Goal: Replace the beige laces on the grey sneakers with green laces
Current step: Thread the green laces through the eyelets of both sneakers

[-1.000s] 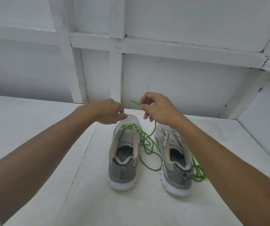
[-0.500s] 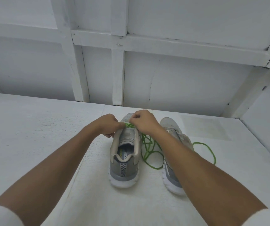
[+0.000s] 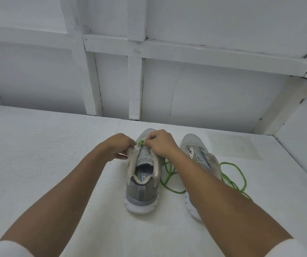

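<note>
Two grey sneakers stand heel toward me on a white surface. The left sneaker (image 3: 142, 184) has a green lace (image 3: 141, 142) at its front eyelets. My left hand (image 3: 118, 146) pinches the beige eyelet flap on the shoe's left side. My right hand (image 3: 161, 141) pinches the green lace just above the tongue. The rest of that lace (image 3: 169, 175) trails down between the shoes. The right sneaker (image 3: 198, 151) is partly hidden by my right forearm. A second green lace (image 3: 239, 175) lies looped on its right side.
The white surface (image 3: 47, 154) ends at a white panelled wall (image 3: 204, 89) just behind the shoes. A side wall (image 3: 301, 136) closes in on the right.
Both hands came down from above the shoe onto its front eyelets. The right hand brought the lace end down with it. The camera moved closer over the shoes.
</note>
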Demonstrator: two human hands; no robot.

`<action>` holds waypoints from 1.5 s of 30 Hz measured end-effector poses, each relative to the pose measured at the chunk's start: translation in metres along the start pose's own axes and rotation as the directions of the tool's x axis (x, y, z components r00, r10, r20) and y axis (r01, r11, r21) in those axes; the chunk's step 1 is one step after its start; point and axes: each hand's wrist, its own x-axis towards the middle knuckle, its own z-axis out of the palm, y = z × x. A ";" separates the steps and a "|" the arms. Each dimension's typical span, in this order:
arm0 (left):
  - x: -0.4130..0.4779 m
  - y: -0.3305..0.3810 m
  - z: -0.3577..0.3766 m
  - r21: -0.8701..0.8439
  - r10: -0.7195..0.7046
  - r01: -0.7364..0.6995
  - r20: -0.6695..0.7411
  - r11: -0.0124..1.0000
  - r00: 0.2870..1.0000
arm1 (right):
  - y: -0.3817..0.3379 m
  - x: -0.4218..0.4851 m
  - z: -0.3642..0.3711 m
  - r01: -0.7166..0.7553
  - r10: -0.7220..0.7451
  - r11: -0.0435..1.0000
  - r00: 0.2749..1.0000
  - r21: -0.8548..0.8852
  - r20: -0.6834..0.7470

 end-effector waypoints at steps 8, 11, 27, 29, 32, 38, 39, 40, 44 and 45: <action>0.001 -0.004 0.001 -0.063 -0.020 0.020 0.001 0.998 1.000 | 0.000 0.002 0.011 -0.040 0.037 0.997 0.998 -0.066 -0.041; 0.002 -0.005 0.001 -0.068 -0.019 0.019 0.002 0.997 1.000 | 0.000 0.002 0.012 -0.056 0.052 0.996 0.998 -0.075 -0.047; 0.001 -0.013 0.008 -0.118 0.029 -0.031 -0.020 0.993 0.999 | -0.012 0.001 0.023 -0.120 0.106 0.977 0.990 -0.177 -0.089; 0.001 -0.017 0.013 -0.113 0.080 -0.086 -0.059 0.990 0.995 | -0.017 -0.004 0.020 -0.125 0.105 0.968 0.989 -0.219 -0.101; 0.004 -0.023 0.019 -0.242 0.138 -0.171 -0.147 0.955 0.979 | -0.022 -0.020 0.012 -0.081 0.022 0.949 0.981 -0.304 -0.190; 0.010 -0.027 -0.056 -0.935 -0.027 -0.353 -0.353 -0.015 0.935 | 0.000 -0.084 0.012 -0.007 -0.024 0.994 0.958 -0.109 -0.287; 0.009 -0.025 -0.078 -0.909 -0.049 -0.404 -0.401 -0.107 0.915 | 0.005 -0.092 0.014 -0.018 0.004 0.999 0.962 -0.046 -0.273; 0.006 -0.020 -0.094 -0.883 -0.067 -0.464 -0.460 -0.069 0.885 | 0.010 -0.098 0.016 -0.019 0.018 1.000 0.963 -0.003 -0.268; 0.002 -0.003 -0.071 -0.499 0.172 -0.470 -0.530 0.728 0.830 | 0.021 -0.104 0.019 0.003 0.020 0.997 0.960 0.083 -0.278; 0.001 -0.005 -0.048 -0.207 0.295 -0.399 -0.399 0.893 0.868 | 0.022 -0.104 0.019 0.009 0.016 0.996 0.961 0.089 -0.277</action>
